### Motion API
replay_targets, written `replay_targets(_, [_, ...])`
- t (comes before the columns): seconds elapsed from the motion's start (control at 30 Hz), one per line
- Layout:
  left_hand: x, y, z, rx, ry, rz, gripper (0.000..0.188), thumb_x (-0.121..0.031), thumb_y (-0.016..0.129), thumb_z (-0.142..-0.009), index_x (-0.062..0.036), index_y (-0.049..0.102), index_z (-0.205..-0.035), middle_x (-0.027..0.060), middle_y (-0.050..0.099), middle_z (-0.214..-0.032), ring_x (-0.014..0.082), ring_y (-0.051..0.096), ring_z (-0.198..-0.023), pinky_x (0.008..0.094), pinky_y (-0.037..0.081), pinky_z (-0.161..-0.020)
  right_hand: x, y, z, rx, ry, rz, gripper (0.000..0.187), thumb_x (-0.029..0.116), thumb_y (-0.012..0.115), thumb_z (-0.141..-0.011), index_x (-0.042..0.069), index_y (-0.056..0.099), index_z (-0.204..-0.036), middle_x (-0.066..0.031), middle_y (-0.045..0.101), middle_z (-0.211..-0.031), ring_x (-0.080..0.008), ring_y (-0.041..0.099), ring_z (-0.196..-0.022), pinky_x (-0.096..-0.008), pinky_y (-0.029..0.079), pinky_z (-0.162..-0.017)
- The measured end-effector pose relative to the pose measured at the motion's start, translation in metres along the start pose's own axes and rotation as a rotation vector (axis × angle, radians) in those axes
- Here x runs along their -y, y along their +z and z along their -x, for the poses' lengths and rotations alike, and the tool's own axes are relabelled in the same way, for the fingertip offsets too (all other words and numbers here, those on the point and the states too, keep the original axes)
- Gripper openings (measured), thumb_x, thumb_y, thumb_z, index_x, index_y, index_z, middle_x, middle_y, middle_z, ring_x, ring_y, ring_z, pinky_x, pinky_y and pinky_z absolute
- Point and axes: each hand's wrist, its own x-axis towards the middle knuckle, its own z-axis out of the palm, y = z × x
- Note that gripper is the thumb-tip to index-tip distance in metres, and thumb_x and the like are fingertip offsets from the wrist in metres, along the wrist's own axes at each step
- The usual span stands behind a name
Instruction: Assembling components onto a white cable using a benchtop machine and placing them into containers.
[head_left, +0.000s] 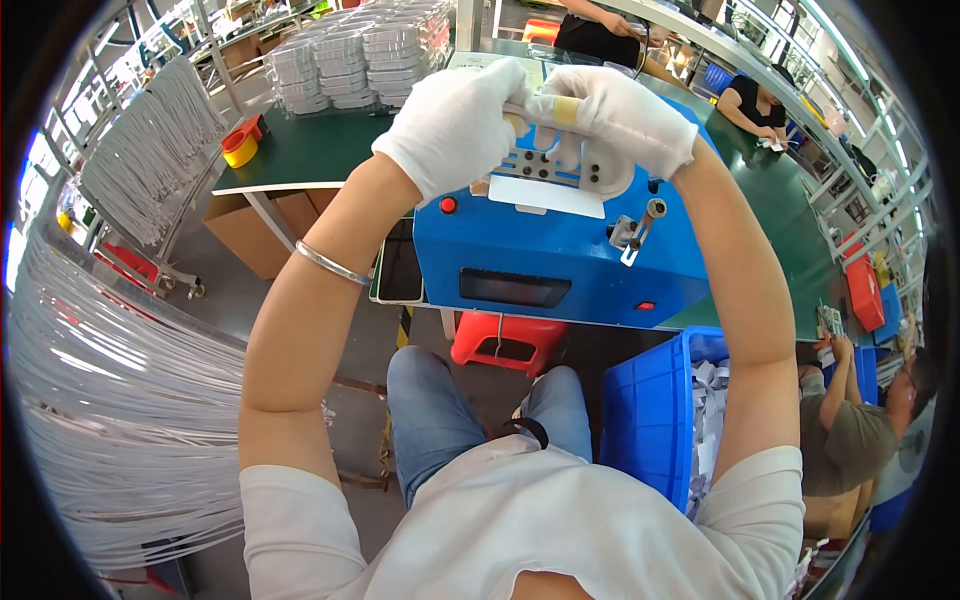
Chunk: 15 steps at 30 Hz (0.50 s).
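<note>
My left hand (455, 125) and my right hand (622, 118), both in white gloves, meet over the top of a blue machine (560, 255). Their fingers are closed and pinched close together; what lies between them is mostly hidden and too small to name. A yellow patch (566, 110) wraps a finger of the right glove. Just below the fingers sits a slotted metal plate (560, 168) with dark screws, and a white strip (546, 196) lies in front of it. The machine also carries a red button (448, 205), a dark display (515, 287) and a metal bracket (638, 232).
Stacked clear trays (365, 60) and a red-and-yellow tape dispenser (243, 143) stand on the green table (300, 150). White cables (120, 400) hang at left. Below are a red stool (508, 340) and a blue bin (645, 410) of white scraps. Other people work behind and at right.
</note>
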Motion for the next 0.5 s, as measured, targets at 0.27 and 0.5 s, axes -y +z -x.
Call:
replay_targets(0.27, [0.005,0.012,0.05,-0.455,-0.218,0.215,0.028,-0.005,0.058,-0.085,-0.0047,0.057,-0.113,0.0105,0.065,-0.09,0.0214,0.064,-0.074,0.0318,0.051,-0.066,-0.025,-0.004,0.021,-0.012,-0.015,-0.472,0.038,0.041,0.048,-0.095,0.008,0.059,-0.111,-0.0064,0.064,-0.083,-0.0114,0.061,-0.076,-0.0263,0.051,-0.072])
replay_targets(0.5, [-0.019,0.032,0.071,-0.404,-0.353,0.762,0.033,-0.005,0.043,-0.096,-0.0033,0.048,-0.129,0.0005,0.056,-0.097,0.002,0.045,-0.066,0.0144,0.039,-0.055,-0.034,-0.009,0.016,0.143,-0.111,-0.38,0.043,0.04,0.052,-0.093,0.006,0.057,-0.118,-0.0033,0.062,-0.093,-0.0089,0.058,-0.08,-0.0219,0.05,-0.072])
